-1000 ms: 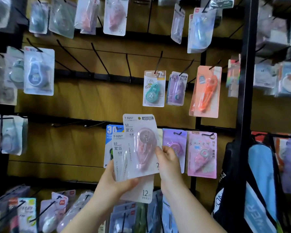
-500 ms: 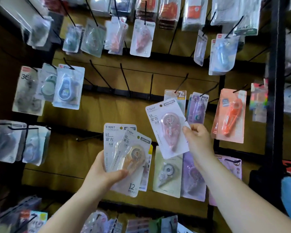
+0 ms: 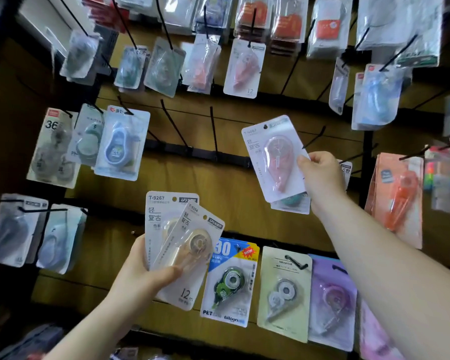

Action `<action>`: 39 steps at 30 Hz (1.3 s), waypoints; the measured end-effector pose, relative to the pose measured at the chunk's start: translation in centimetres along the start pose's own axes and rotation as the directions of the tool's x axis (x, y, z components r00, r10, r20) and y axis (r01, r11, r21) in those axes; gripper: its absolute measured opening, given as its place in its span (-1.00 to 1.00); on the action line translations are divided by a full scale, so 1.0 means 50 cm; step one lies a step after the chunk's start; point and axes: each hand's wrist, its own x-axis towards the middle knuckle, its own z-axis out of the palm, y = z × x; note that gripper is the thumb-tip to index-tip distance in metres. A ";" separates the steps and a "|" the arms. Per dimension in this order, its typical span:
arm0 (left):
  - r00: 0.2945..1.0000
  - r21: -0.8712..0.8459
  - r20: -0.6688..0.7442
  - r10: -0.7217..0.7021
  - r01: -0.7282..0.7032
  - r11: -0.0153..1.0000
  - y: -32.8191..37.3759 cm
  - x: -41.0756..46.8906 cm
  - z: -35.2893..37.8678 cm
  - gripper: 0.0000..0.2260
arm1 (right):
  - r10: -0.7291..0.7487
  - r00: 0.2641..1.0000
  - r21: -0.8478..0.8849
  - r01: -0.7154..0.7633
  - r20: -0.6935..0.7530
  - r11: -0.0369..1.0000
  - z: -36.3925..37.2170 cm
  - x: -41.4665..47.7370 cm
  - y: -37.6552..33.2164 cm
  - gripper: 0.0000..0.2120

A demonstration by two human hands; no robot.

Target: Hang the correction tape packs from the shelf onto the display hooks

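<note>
My right hand (image 3: 320,175) pinches the right edge of a pink correction tape pack (image 3: 273,157) and holds it up, tilted, in front of the middle hook row. A bare black hook (image 3: 314,137) pokes out just right of the pack's top. My left hand (image 3: 143,271) grips two fanned beige correction tape packs (image 3: 182,245), lower and left of centre. A matching pink pack (image 3: 243,67) hangs on a hook in the row above.
Bare hooks (image 3: 213,133) jut from the black rail in the middle row. Other packs hang all around: a blue one (image 3: 121,146) at left, an orange one (image 3: 398,198) at right, a green one (image 3: 230,280) and a cream one (image 3: 283,292) below.
My right hand has lifted the pink pack away from the left-hand stack, up and to the right toward the middle hook row. The left hand kept its two packs and stayed low. The view tilted upward.
</note>
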 end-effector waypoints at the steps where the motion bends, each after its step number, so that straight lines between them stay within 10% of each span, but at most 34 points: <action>1: 1.000 -0.001 0.008 0.001 0.000 1.000 -0.001 0.000 0.001 -0.49 | 0.013 1.000 0.001 -0.013 0.003 1.000 0.001 -0.001 0.001 -0.94; 22: 0.998 -0.020 0.064 -0.013 0.014 1.000 -0.010 0.013 -0.013 -0.47 | 0.307 0.940 -0.197 -0.276 0.146 0.941 0.109 0.018 0.074 -0.64; 29: 1.000 -0.108 0.018 0.025 -0.023 0.994 -0.011 0.020 -0.002 -0.45 | -0.086 0.996 -0.426 0.088 0.023 0.901 0.099 -0.042 0.087 -0.67; 35: 0.998 -0.178 0.006 0.056 -0.054 0.983 -0.002 0.032 0.022 -0.36 | -0.158 0.861 -0.406 0.380 0.484 0.831 0.094 -0.140 0.061 -0.74; 39: 0.994 -0.147 0.014 0.105 -0.101 0.984 0.005 0.033 0.042 -0.30 | 0.065 0.743 -0.298 0.185 0.666 0.937 0.095 -0.175 0.065 -0.81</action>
